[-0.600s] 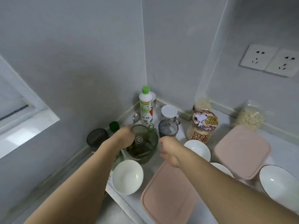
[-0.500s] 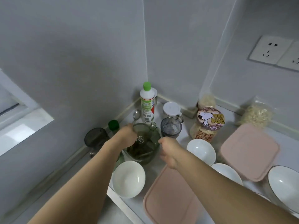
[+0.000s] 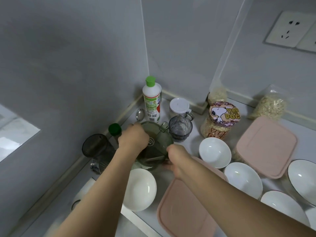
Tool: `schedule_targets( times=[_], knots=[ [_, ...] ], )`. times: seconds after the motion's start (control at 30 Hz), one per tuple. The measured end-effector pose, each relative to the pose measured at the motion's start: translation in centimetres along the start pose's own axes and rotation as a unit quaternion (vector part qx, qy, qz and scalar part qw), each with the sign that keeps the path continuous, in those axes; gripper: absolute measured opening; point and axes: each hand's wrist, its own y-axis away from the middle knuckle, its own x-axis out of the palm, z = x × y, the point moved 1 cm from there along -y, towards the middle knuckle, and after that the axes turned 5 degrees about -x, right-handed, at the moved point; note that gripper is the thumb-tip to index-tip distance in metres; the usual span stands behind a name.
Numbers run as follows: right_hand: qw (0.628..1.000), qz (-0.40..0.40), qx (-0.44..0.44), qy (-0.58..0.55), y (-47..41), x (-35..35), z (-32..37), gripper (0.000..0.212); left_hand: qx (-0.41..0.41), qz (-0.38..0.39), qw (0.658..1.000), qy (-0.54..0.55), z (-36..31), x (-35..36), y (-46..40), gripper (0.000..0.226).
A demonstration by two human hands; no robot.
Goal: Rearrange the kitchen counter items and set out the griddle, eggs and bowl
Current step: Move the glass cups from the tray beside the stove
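While both hands close around the green glass jug (image 3: 154, 147) in the back corner of the counter (image 3: 193, 139), the thing to get right is a level, two-sided hold. The left hand (image 3: 133, 138) curls over the jug's far-left rim with its fingers bent down on the glass, and the right hand (image 3: 176, 157) presses against the near-right wall, fingers wrapped round low down; how tightly either grips cannot be told. The jug looks to hold something dark, so it should probably come straight up before travelling sideways. It is hemmed in: a grey tumbler (image 3: 180, 128) just behind, a white squeeze bottle (image 3: 151, 101) at the back, a dark lidded pot (image 3: 95, 146) to the left, and a white bowl (image 3: 139, 189) close in front. No griddle or eggs show; several more bowls sit to the right beside two pink lidded boxes (image 3: 266, 144).
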Motion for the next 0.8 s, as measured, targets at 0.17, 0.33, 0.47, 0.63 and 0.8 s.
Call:
schedule_targets(
  times=[0.17, 0.33, 0.47, 0.63, 0.8],
  knots=[
    [0.999, 0.002, -0.037, -0.017, 2.9, -1.3, 0.7, 0.036, 0.003, -0.027, 1.0, 0.003, -0.6, -2.2, 3.4, 0.033],
    [0.997, 0.0, -0.073, -0.01, 6.1, -3.1, 2.5, 0.015, -0.014, -0.092, 0.995, 0.032, -2.1, -4.4, 7.5, 0.034],
    [0.986, -0.003, -0.166, 0.016, 9.9, -6.8, 3.7, 0.023, 0.001, -0.135, 0.987, 0.083, -4.5, -5.9, 12.3, 0.035],
    [0.965, -0.03, -0.258, -0.032, 16.1, -15.0, 4.3, 0.023, 0.059, -0.17, 0.973, 0.144, -10.3, -6.1, 20.1, 0.036],
    [0.944, -0.076, -0.312, -0.074, 22.4, -25.3, 3.4, 0.021, 0.125, -0.181, 0.962, 0.162, -18.2, -4.4, 28.4, 0.029]
  ],
)
